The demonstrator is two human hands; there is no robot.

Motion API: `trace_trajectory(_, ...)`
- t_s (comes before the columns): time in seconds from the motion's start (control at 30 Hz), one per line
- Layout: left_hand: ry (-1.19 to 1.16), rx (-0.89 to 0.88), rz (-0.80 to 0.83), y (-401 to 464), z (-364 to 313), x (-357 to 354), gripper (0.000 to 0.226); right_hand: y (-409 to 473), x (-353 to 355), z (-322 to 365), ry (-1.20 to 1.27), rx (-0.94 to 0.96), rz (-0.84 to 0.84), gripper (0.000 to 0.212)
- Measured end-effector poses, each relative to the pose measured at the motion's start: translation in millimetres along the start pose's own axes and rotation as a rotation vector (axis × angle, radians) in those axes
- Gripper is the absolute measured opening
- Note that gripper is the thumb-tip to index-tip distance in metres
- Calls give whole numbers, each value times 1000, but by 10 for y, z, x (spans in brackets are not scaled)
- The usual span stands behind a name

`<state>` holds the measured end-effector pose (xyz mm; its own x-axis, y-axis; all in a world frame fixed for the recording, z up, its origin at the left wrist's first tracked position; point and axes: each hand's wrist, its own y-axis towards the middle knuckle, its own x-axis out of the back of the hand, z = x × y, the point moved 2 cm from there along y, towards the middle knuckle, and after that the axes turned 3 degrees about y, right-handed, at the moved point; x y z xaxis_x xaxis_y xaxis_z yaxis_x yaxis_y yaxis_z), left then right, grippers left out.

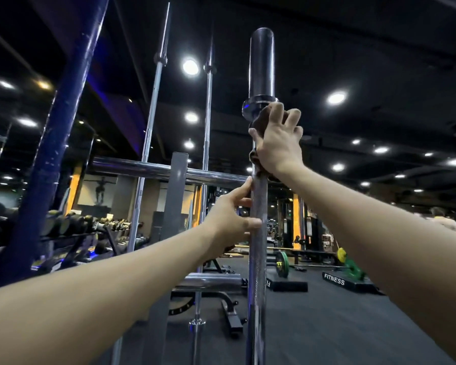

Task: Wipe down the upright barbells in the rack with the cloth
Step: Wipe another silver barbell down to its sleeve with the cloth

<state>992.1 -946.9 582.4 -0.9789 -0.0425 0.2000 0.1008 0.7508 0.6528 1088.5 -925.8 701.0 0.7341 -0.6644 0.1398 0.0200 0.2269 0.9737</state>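
The right hand presses a dark cloth against the nearest upright barbell, fingers wrapped round both just under the collar. Below it, the left hand grips the bare knurled shaft, thumb and fingers curled around it.

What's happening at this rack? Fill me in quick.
A person is wiping an upright barbell in a gym. The right hand presses a dark cloth around the shaft just under the collar, near the top. The left hand grips the shaft lower down, steadying it. Two more upright barbells stand to the left, with no hand on them.
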Motion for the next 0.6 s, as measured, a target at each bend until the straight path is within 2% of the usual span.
trace_trajectory(0.1,13,4,-9,-1,12,11,85,-339,-31,-169,68,26,41,48)
trace_trajectory(0.23,-11,29,-8,-29,8,0,82,-609,-2,-362,-43,56,163,46)
trace_trajectory(0.33,36,24,-17,-28,-9,-6,84,-261,44,-204,-48,68,80,48)
trace_trajectory(0.43,65,10,-6,-26,-5,-4,86,113,61,-35,10,-29,16,51)
trace_trajectory(0.6,77,9,-33,-37,-30,-19,85,-121,-20,-85,-60,-11,-5,51)
